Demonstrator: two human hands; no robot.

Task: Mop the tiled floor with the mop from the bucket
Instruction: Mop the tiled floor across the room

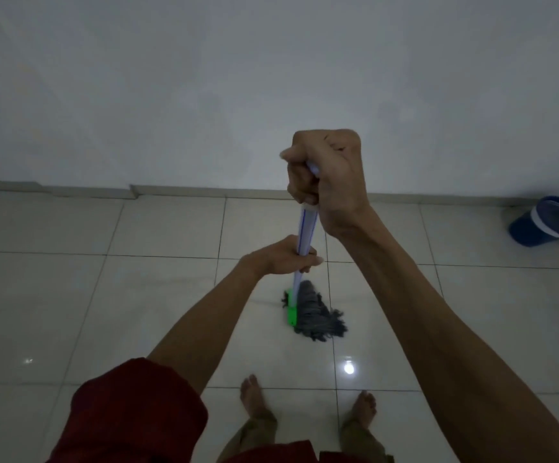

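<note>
Right hand point(326, 175): clenched round the top end of the mop handle point(307, 228), at centre frame. Its forearm runs down to the lower right corner.
Left hand point(281, 257): fingers wrapped round the same handle lower down, below the right hand and apart from it. Its forearm leads back to a red sleeve point(131, 416) at lower left.
Mop handle: white with a thin blue stripe, slightly tilted, running from the right hand down to a green clamp point(291, 309).
Mop head point(318, 312): grey strings lying on the floor just below centre, fanned out to the lower right of the clamp and straddling a grout line.
Tiled floor point(158, 295): large pale glossy tiles fill the lower half. Wide bare stretches lie to the left and right of the mop head, and a bright light spot point(349, 367) is reflected just below it.
Feet: two bare feet, point(254, 396) and point(363, 407), at bottom centre, near the mop head but not touching it.
Bucket point(547, 222): blue with a white band, at the right edge of the frame, near the skirting and well apart from the mop.
Skirting point(87, 190): a low strip across mid-frame where the floor ends.
Wall point(204, 78): plain and pale, filling the upper half.
</note>
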